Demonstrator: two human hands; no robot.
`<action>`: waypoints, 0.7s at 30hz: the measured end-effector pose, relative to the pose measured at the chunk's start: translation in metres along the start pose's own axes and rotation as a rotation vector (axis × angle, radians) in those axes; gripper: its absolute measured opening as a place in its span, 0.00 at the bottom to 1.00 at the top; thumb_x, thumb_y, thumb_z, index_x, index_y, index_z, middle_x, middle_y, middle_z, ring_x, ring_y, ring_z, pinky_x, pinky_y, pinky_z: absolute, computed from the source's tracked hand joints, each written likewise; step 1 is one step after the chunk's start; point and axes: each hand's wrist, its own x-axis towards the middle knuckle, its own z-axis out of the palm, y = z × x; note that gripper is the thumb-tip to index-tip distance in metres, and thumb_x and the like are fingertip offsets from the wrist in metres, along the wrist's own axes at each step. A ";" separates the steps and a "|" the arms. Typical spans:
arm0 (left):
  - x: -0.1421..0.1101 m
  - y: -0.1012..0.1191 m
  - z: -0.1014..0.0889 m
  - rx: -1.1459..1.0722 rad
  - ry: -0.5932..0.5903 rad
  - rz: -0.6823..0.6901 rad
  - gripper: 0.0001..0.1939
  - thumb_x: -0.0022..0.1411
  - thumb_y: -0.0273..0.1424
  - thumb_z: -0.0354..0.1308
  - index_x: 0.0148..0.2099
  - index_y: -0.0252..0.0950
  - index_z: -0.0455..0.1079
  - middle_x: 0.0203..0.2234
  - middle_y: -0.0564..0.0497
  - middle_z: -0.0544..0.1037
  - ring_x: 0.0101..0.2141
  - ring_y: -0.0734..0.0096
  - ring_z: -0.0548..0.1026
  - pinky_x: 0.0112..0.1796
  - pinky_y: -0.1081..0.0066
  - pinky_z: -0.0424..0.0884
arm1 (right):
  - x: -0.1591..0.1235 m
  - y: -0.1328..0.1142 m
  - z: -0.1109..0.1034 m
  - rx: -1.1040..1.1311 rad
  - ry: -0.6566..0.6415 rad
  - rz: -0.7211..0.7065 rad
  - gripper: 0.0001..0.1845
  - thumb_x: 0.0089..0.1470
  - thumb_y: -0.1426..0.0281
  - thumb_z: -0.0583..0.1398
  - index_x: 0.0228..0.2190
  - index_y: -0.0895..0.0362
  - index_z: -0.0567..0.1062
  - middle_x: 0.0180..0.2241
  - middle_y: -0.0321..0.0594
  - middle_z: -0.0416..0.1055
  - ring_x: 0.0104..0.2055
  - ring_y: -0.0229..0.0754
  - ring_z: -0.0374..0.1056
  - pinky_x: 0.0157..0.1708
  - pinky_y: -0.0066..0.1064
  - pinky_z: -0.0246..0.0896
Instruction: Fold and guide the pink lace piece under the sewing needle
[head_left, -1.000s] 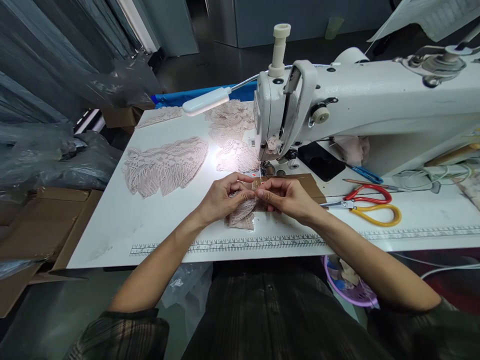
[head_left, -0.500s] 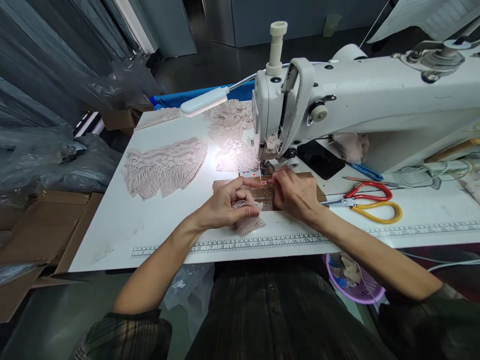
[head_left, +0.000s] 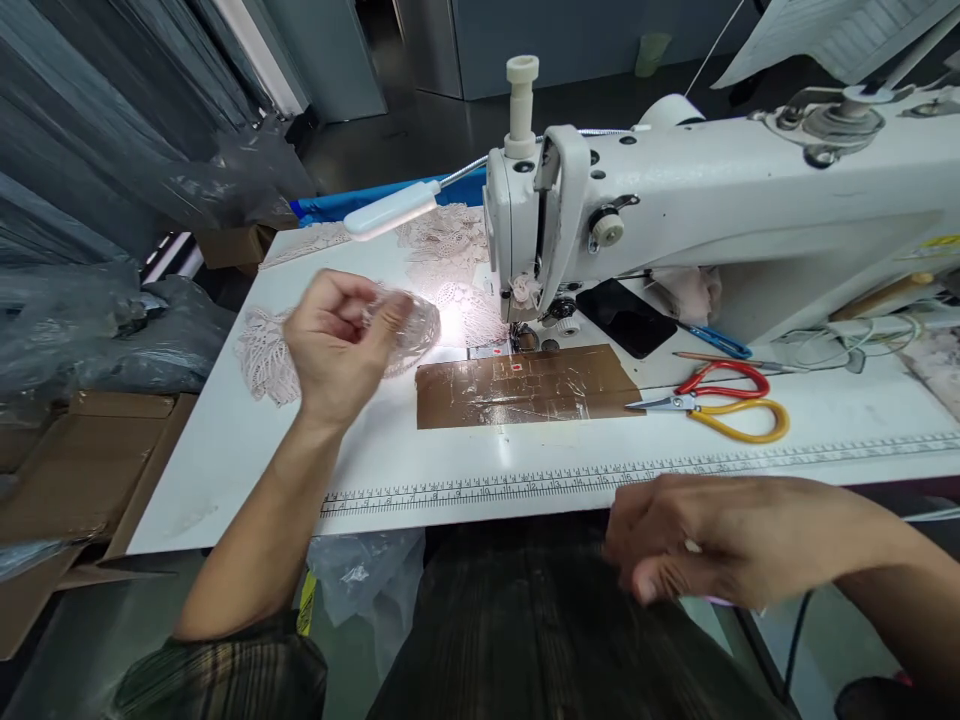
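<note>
My left hand [head_left: 337, 345] is raised over the left part of the table, its thumb and fingers closed on a small, sheer pale-pink lace piece [head_left: 416, 335]. A wider lace panel [head_left: 264, 350] lies behind that hand, partly covered by it. At the table's front edge, my right hand [head_left: 690, 535] is closed with its fingers curled, and a tiny whitish spot shows among them; what it is cannot be made out. The white sewing machine [head_left: 517, 235] stands beyond my hands, with brown tape [head_left: 525, 390] on the table before its needle.
Scissors [head_left: 720, 400] with red and yellow handles lie right of the tape. Behind them are a black phone [head_left: 626, 317] and blue-handled snips [head_left: 716, 340]. More lace [head_left: 442, 235] is piled at the back under a lamp [head_left: 391, 208]. A printed ruler [head_left: 480, 492] runs along the front edge.
My left hand has lifted away from the needle area to the left with the lace piece. My right hand has moved from beside the needle toward me and right, to the table's front edge.
</note>
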 end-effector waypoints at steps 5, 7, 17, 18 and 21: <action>-0.051 0.013 0.028 0.144 -0.573 0.335 0.06 0.69 0.29 0.55 0.37 0.35 0.68 0.24 0.54 0.77 0.17 0.82 0.70 0.13 0.80 0.64 | 0.017 0.036 -0.013 -0.215 0.176 0.121 0.22 0.64 0.53 0.54 0.35 0.54 0.80 0.47 0.43 0.75 0.44 0.44 0.73 0.45 0.34 0.67; -0.077 0.020 0.034 0.171 -0.675 0.431 0.09 0.71 0.30 0.52 0.36 0.34 0.69 0.24 0.52 0.78 0.19 0.77 0.74 0.14 0.78 0.68 | 0.028 0.051 -0.018 -0.368 0.371 0.095 0.20 0.64 0.57 0.53 0.35 0.56 0.79 0.46 0.46 0.74 0.44 0.47 0.73 0.46 0.38 0.68; -0.052 0.006 0.021 0.170 -0.717 0.474 0.08 0.69 0.31 0.56 0.45 0.32 0.71 0.36 0.47 0.82 0.37 0.69 0.81 0.38 0.67 0.80 | 0.100 0.062 -0.005 -0.610 0.709 -0.300 0.17 0.64 0.68 0.54 0.49 0.61 0.76 0.52 0.54 0.72 0.54 0.52 0.69 0.53 0.46 0.68; -0.044 -0.002 0.022 0.221 -0.713 0.430 0.08 0.69 0.31 0.56 0.45 0.31 0.72 0.38 0.45 0.82 0.39 0.67 0.80 0.38 0.66 0.79 | 0.107 0.061 0.000 -0.653 0.682 -0.330 0.18 0.64 0.67 0.54 0.51 0.62 0.74 0.54 0.55 0.71 0.55 0.53 0.68 0.53 0.47 0.67; -0.029 -0.026 0.032 0.285 -0.769 0.399 0.10 0.70 0.30 0.52 0.47 0.31 0.73 0.40 0.42 0.81 0.40 0.65 0.79 0.39 0.65 0.78 | 0.120 0.059 0.015 -0.755 0.588 -0.361 0.21 0.65 0.66 0.53 0.54 0.65 0.72 0.57 0.55 0.69 0.58 0.55 0.66 0.54 0.51 0.64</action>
